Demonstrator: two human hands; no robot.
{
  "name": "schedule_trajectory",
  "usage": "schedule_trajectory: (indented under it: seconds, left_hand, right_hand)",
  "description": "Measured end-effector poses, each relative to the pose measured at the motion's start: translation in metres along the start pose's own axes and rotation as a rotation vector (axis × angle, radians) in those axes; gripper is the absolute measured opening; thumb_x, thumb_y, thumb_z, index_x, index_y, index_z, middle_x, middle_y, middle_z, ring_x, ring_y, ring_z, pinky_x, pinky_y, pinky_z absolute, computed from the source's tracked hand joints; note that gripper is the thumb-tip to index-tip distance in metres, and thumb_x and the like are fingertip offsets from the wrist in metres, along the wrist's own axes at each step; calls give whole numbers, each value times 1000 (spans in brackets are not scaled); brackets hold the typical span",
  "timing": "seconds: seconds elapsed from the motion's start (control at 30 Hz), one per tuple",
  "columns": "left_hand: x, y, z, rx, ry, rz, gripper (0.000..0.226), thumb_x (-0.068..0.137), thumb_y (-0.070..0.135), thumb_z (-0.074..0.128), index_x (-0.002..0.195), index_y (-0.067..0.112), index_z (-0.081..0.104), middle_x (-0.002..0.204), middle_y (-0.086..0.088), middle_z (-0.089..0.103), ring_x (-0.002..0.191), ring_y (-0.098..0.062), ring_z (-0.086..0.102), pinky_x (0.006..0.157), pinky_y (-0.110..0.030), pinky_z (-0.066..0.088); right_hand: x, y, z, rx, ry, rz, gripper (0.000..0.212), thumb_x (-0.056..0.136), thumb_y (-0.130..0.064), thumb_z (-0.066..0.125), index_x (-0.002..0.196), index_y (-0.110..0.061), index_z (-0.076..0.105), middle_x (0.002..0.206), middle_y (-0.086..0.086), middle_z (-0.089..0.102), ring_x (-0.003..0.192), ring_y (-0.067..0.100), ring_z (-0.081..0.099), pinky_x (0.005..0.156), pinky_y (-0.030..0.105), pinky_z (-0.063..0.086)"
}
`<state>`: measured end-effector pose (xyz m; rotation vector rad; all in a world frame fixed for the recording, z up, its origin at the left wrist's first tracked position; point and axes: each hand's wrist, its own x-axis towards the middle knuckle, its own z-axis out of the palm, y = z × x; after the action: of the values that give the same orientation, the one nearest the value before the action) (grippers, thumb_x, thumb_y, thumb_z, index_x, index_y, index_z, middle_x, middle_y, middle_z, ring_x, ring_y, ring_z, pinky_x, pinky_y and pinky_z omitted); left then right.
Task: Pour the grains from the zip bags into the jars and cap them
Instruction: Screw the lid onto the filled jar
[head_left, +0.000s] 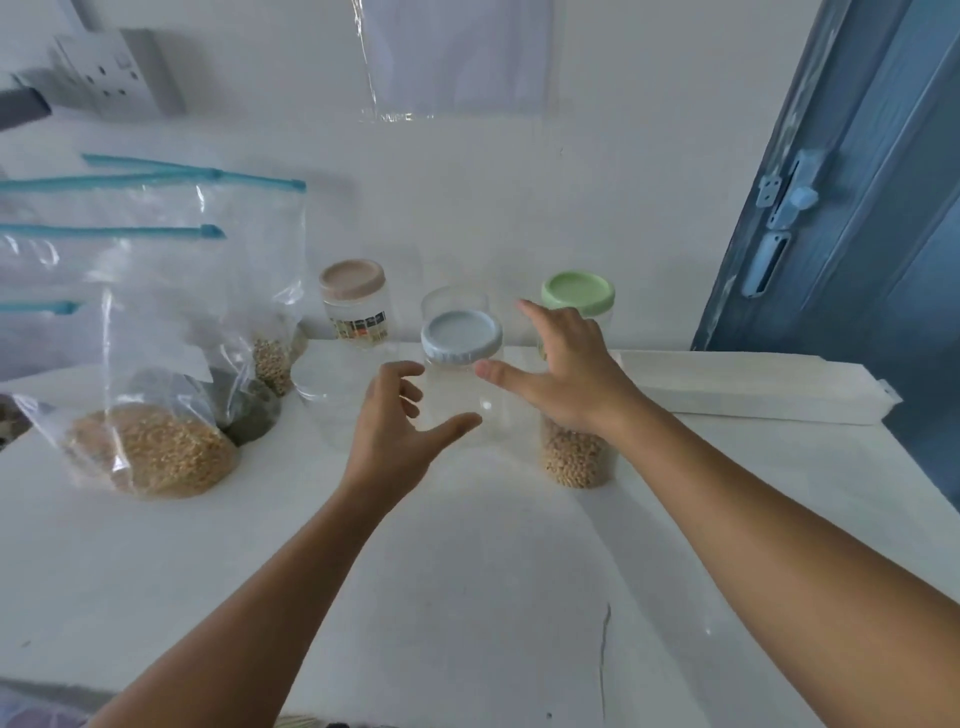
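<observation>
An empty clear jar with a pale blue lid (461, 338) stands at the middle of the white table (467, 571). My left hand (400, 431) hovers just left of its body, fingers spread and curved, holding nothing. My right hand (566, 374) reaches in from the right, fingers straight, thumb pointing at the jar below the lid. Behind my right hand stands a green-lidded jar (577, 293) with grains in its bottom. A beige-lidded jar (354, 301) sits at the back. A zip bag of yellow grains (150, 447) lies at the left, other zip bags (260, 332) behind it.
An uncapped clear jar (454, 299) stands behind the blue-lidded one. A long white box (753, 387) lies along the table's right back edge. A blue door (857, 208) is at the right; a wall socket (109, 73) is at the upper left.
</observation>
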<state>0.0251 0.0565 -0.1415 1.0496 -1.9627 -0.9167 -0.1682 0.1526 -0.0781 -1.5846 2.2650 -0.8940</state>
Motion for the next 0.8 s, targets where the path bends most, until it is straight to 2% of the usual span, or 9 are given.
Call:
schedule_trajectory:
  seconds: [0.1, 0.2, 0.27, 0.37, 0.5, 0.57, 0.67, 0.73, 0.8]
  left_hand:
    - [25, -2, -13, -10, -36, 51, 100, 62, 57, 94, 141, 32, 39, 131, 3, 46, 113, -4, 51, 97, -28, 49]
    - [52, -10, -24, 41, -184, 52, 125, 55, 66, 93, 155, 30, 27, 148, 2, 38, 132, -15, 45, 112, -39, 45]
    - [65, -15, -29, 59, -316, 30, 135, 50, 72, 92, 158, 31, 23, 153, 3, 37, 137, -17, 42, 115, -45, 44]
    - [74, -19, -35, -26, -433, 70, 125, 50, 65, 97, 152, 31, 34, 144, 9, 50, 130, -12, 52, 110, -44, 49]
    - [71, -19, -38, -138, -469, 133, 103, 60, 35, 102, 142, 28, 40, 125, 17, 59, 115, 2, 58, 97, -31, 53]
    - [67, -24, -38, -152, -464, 155, 101, 57, 41, 102, 138, 31, 44, 123, 19, 61, 114, 0, 60, 96, -32, 54]
    - [60, -30, -36, -186, -456, 177, 98, 53, 50, 101, 134, 34, 48, 122, 18, 65, 111, -1, 64, 93, -35, 58]
    - [58, -30, -34, -205, -474, 204, 96, 53, 54, 101, 134, 36, 52, 122, 15, 68, 111, -5, 67, 91, -42, 60]
    - [57, -30, -33, -197, -496, 251, 85, 57, 49, 100, 131, 35, 59, 119, 11, 72, 108, -11, 71, 90, -48, 61]
  right_hand:
    - [22, -21, 16, 23, -58, 69, 107, 76, -86, 63, 161, -31, 26, 161, 3, 35, 150, 26, 31, 117, 47, 36]
    - [35, -35, 32, 44, -37, 151, 114, 58, -100, 62, 149, -33, 43, 143, -5, 54, 130, 20, 56, 104, 47, 51]
    - [36, -40, 39, 25, 5, 167, 107, 60, -92, 69, 145, -30, 47, 135, -7, 55, 120, 16, 58, 98, 43, 53]
    - [27, -50, 43, 28, 46, 154, 94, 67, -72, 82, 143, -28, 49, 130, -9, 56, 114, 13, 59, 97, 40, 53]
    - [10, -63, 39, 76, -52, 153, 87, 73, -58, 87, 147, -33, 48, 128, -15, 57, 112, 7, 60, 94, 30, 51]
    - [5, -70, 37, 84, -99, 194, 86, 73, -65, 84, 146, -35, 47, 126, -19, 57, 111, 3, 60, 92, 28, 50]
    - [5, -85, 42, -61, -61, 231, 96, 60, -91, 71, 135, -34, 55, 120, -15, 60, 109, 10, 61, 85, 32, 49]
    - [6, -90, 51, -209, 3, 228, 96, 58, -94, 67, 129, -30, 57, 117, -10, 57, 107, 15, 57, 83, 34, 46]
    - [2, -93, 54, -251, 47, 220, 91, 60, -90, 69, 128, -30, 57, 116, -11, 55, 108, 15, 53, 89, 37, 48]
